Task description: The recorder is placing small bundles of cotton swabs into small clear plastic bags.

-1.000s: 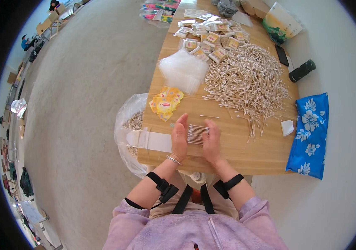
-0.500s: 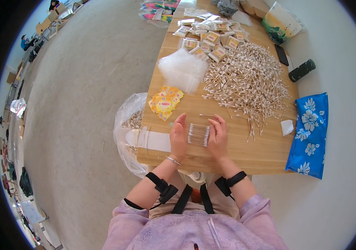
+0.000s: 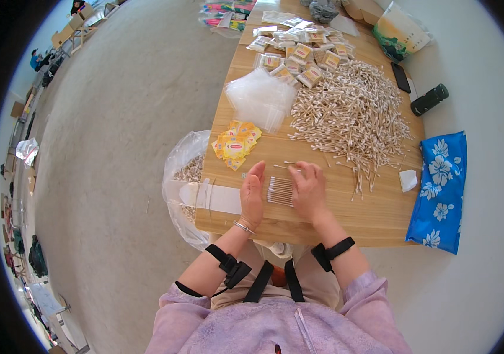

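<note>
A flat bundle of cotton swabs (image 3: 279, 190) lies on the desk (image 3: 352, 221) between the hands, its thin, straight sticks side by side in a neat block, with soft white tips along both ends. At 9 o'clock of it, the left hand (image 3: 253, 194) stands on edge, released, its fingers held straight. At 3 o'clock, the right hand (image 3: 309, 190) bends its fingers near a loose swab (image 3: 288, 163); whether it grasps that swab I cannot tell. The desk is smooth, pale grained wood. Between 1 and 2 o'clock spreads a bristly, tangled heap of swabs (image 3: 352, 112); between 10 and 11, glossy yellow cards (image 3: 236, 144); near 12, thin, cloudy plastic bags (image 3: 261, 100).
</note>
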